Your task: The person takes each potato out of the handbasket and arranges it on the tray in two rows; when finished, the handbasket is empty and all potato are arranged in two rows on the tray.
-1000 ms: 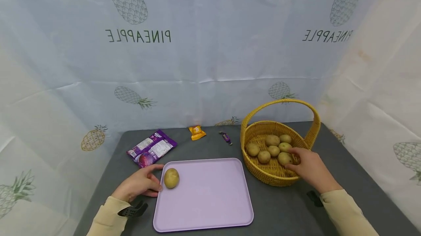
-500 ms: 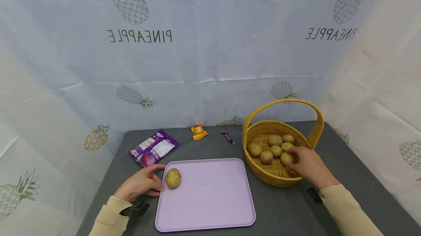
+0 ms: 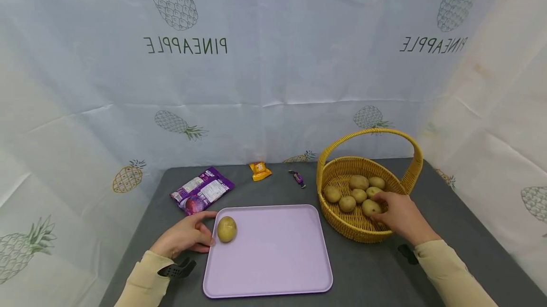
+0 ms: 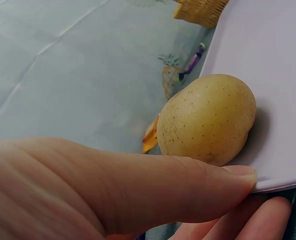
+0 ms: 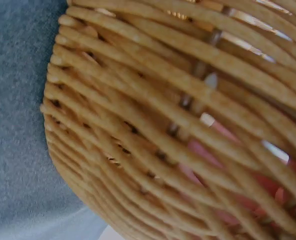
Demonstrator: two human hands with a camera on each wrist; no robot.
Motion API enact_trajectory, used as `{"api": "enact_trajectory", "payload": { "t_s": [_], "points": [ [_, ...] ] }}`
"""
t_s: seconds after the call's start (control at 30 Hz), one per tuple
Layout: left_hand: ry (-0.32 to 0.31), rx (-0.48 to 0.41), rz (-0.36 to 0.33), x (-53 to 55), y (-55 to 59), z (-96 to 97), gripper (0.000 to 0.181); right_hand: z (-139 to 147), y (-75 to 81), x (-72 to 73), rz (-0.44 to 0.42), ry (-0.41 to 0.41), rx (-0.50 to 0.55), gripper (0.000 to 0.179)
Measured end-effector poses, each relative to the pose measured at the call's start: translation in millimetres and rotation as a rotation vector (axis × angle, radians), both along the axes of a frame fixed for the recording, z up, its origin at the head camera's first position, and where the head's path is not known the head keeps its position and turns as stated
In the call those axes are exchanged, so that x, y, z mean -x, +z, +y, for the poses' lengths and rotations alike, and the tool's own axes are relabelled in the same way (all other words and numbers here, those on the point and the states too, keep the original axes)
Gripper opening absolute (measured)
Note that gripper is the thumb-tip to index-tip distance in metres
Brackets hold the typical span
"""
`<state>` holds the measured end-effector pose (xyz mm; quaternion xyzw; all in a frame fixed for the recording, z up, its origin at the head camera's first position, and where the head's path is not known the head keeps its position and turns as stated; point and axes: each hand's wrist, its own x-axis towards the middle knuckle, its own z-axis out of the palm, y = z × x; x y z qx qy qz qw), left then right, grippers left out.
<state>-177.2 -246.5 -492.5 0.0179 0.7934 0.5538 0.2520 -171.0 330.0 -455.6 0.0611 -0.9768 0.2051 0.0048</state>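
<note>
A lilac tray [image 3: 273, 254] lies on the dark table, with one potato [image 3: 227, 229] near its upper left corner. My left hand [image 3: 185, 235] pinches the tray's left edge, thumb on the rim and fingers below it. In the left wrist view that potato [image 4: 208, 120] sits just beyond the thumb [image 4: 188, 182]. To the right, my right hand [image 3: 401, 216] reaches over the rim of a yellow wicker basket [image 3: 354, 234] and grips a potato [image 3: 371, 207] between thumb and fingers. Several other potatoes [image 3: 358, 183] lie around it. Basket weave [image 5: 138, 110] hides most of that hand in the right wrist view.
Behind the tray lie a purple snack packet [image 3: 202, 191], an orange wrapped sweet [image 3: 259, 171] and a small purple wrapped candy [image 3: 297, 179]. The basket's tall handle [image 3: 369, 131] arches above the potatoes. A pineapple-print curtain [image 3: 256, 69] hangs behind the table.
The head view has shifted slightly, so the scene sits a little further right. Both hands stay at the tray edge and in the basket; the gripped potato has barely moved.
</note>
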Motion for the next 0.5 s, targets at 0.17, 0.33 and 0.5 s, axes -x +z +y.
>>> {"api": "enact_trajectory", "payload": {
  "t_s": [0.17, 0.33, 0.5],
  "points": [
    [-0.009, -0.017, -0.001, 1.3, -0.7, 1.2, 0.087, -0.2, 3.8, -4.2, 0.025, -0.028, 0.011, 0.048],
    [-0.012, -0.023, 0.001, 0.8, -0.9, -0.4, 0.088, -11.0, 15.0, -10.7, 0.082, -0.002, 0.053, 0.049],
    [-0.016, -0.023, 0.003, 1.1, 0.7, -0.2, 0.088, -38.4, 29.5, -18.0, 0.145, 0.045, 0.12, 0.046]
  ]
}}
